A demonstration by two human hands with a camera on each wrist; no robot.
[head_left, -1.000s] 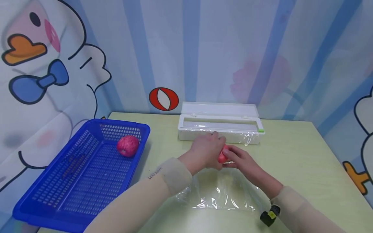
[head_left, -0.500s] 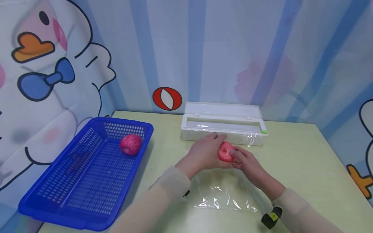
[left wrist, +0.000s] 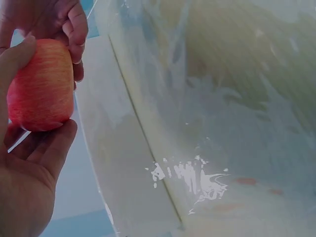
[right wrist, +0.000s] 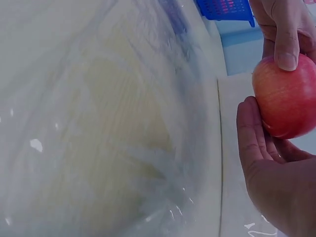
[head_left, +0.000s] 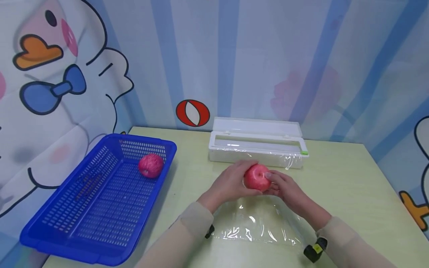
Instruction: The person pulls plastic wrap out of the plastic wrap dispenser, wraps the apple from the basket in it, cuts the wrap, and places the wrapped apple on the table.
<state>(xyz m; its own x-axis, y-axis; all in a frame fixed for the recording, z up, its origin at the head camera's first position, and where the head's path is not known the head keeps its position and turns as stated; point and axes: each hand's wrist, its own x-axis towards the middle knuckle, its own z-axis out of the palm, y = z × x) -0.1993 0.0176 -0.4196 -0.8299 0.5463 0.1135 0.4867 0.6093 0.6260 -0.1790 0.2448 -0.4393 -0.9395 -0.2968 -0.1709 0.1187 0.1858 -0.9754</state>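
A red apple (head_left: 256,178) is held up between both hands, its dimpled end facing the head camera. My left hand (head_left: 229,183) grips it from the left, thumb along the near side and fingers behind. My right hand (head_left: 289,191) holds the other side, with its thumb by the dimple. In the left wrist view the apple (left wrist: 42,86) shows streaked red and yellow skin, with fingers beneath and around it. Under the hands, a sheet of clear plastic film (head_left: 249,223) lies on the table, drawn from the white film box (head_left: 231,155) behind.
A blue basket (head_left: 169,158) stands on the left, holding a second, darker red apple (head_left: 151,166). The film box has its white lid (head_left: 258,125) raised. Behind the pale table (head_left: 338,178) hangs a printed curtain (head_left: 254,56).
The apple, mostly covered by the left hand before, has turned and now shows its dimpled end. My left hand has drawn back a little to the left. The film and box stay put.
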